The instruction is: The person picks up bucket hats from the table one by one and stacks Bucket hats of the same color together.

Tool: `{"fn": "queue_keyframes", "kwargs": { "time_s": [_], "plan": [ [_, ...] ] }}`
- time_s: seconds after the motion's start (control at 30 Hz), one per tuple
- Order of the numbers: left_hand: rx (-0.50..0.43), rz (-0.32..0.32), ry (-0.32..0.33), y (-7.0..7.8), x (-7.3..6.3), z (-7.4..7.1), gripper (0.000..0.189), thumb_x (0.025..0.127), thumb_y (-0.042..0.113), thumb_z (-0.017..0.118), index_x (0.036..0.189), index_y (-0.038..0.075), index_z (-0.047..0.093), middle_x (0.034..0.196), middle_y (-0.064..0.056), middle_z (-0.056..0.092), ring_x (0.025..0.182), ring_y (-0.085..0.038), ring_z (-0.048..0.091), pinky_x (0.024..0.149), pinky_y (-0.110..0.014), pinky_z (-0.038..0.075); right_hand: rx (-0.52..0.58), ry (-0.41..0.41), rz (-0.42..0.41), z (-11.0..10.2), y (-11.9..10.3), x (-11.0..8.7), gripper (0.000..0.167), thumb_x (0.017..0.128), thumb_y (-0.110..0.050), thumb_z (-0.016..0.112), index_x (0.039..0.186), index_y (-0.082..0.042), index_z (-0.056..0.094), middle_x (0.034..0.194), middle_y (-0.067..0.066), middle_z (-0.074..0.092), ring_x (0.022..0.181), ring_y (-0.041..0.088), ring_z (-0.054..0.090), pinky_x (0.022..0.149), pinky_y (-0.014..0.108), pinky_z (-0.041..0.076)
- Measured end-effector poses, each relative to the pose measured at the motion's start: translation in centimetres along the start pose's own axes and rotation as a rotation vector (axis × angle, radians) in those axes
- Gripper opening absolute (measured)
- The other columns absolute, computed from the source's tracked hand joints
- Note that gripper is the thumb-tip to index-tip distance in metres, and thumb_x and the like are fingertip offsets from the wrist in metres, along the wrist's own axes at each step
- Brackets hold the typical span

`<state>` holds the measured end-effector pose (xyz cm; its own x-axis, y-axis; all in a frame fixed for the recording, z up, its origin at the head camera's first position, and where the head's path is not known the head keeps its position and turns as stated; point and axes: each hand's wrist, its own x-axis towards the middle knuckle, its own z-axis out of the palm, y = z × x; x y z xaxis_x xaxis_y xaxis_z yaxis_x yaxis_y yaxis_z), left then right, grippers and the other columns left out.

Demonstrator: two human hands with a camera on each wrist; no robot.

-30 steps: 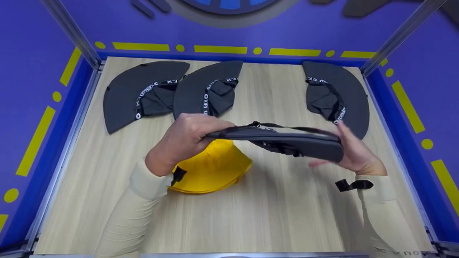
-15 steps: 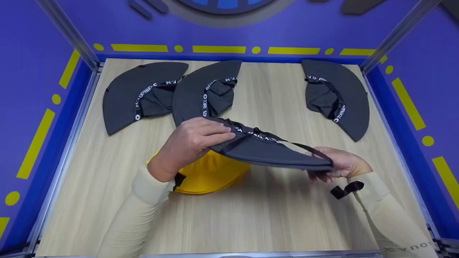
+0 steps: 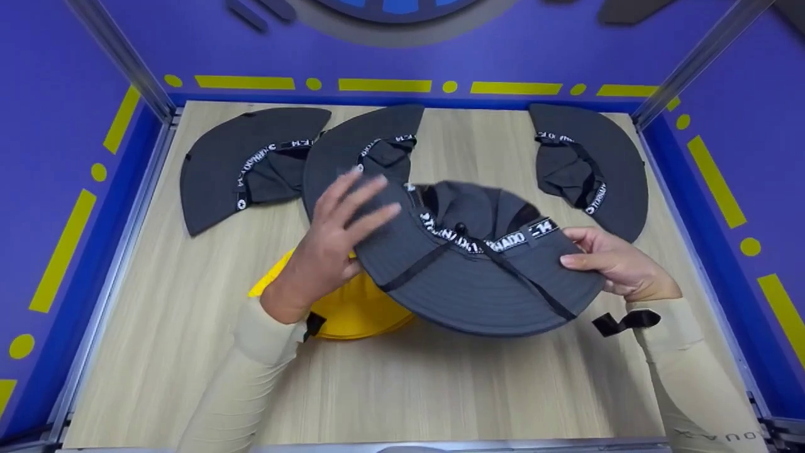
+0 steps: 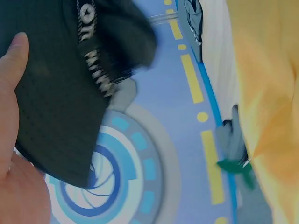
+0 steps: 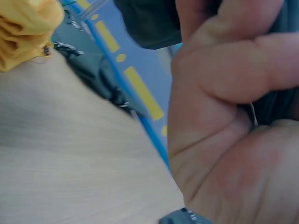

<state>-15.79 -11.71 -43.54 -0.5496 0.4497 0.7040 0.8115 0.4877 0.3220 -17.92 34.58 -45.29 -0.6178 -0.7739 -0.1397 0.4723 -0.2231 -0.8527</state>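
A dark grey brimmed hat is held above the table, its inner band with white lettering and its black chin cord facing me. My right hand pinches the brim's right end, thumb on the near side. At the left end, my left hand has its fingers spread and blurred beside the brim. In the left wrist view, a digit of that hand lies against the dark brim. Beneath the left hand, a yellow hat sits on the table, partly hidden by the hand and the grey hat.
Folded dark grey hats lie along the back of the wooden table: one at left, one at centre overlapping it, one at right. Blue-purple walls with metal posts enclose the sides and back.
The grey hat has turned from edge-on to show its inside and chin cord. My left fingers have gone from gripping the brim to spread. The right hand has shifted its hold on the brim.
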Motion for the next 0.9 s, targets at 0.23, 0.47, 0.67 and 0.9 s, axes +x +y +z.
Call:
{"fn": "queue_keyframes", "kwargs": {
  "time_s": [0.23, 0.47, 0.67, 0.9],
  "plan": [
    [-0.712, -0.375, 0.112, -0.7, -1.1, 0.8, 0.095, 0.083, -0.011, 0.059, 0.161, 0.004, 0.008, 0.171, -0.011, 0.006, 0.159, -0.027, 0.012, 0.131, -0.049, 0.011, -0.057, 0.109, -0.134, 0.9, -2.1, -0.8, 0.038, 0.100, 0.018, 0.044, 0.122, -0.002, 0.068, 0.106, 0.010, 0.077, 0.087, 0.020, 0.079, 0.075, 0.028, 0.062],
    [-1.256, -0.586, 0.439, -0.6, -0.1, 1.4, 0.078, 0.096, -0.003, 0.043, 0.161, 0.017, 0.005, 0.170, -0.007, 0.012, 0.150, -0.030, 0.031, 0.119, -0.041, 0.041, -0.076, 0.103, -0.198, 1.6, -2.9, -0.5, 0.037, 0.098, 0.020, 0.043, 0.118, 0.003, 0.068, 0.103, 0.011, 0.077, 0.086, 0.022, 0.079, 0.075, 0.030, 0.062],
    [-1.531, -0.692, 0.561, -0.8, 0.8, 1.6, 0.052, 0.109, 0.017, 0.035, 0.158, 0.023, 0.020, 0.158, -0.012, 0.042, 0.130, -0.028, 0.058, 0.109, -0.037, 0.052, -0.217, 0.131, -0.137, 1.9, -3.0, -0.2, 0.036, 0.098, 0.016, 0.051, 0.118, -0.004, 0.072, 0.104, 0.005, 0.077, 0.083, 0.017, 0.078, 0.074, 0.029, 0.062],
    [-1.438, -1.011, 0.322, -1.4, 1.3, 1.1, 0.037, 0.103, 0.008, 0.060, 0.138, 0.004, 0.049, 0.127, -0.015, 0.064, 0.110, -0.024, 0.071, 0.099, -0.037, 0.057, -0.483, 0.192, -0.081, 2.2, -3.8, -0.6, 0.035, 0.092, 0.015, 0.061, 0.114, -0.010, 0.074, 0.095, -0.001, 0.076, 0.076, 0.014, 0.076, 0.068, 0.028, 0.063]
  ]
}}
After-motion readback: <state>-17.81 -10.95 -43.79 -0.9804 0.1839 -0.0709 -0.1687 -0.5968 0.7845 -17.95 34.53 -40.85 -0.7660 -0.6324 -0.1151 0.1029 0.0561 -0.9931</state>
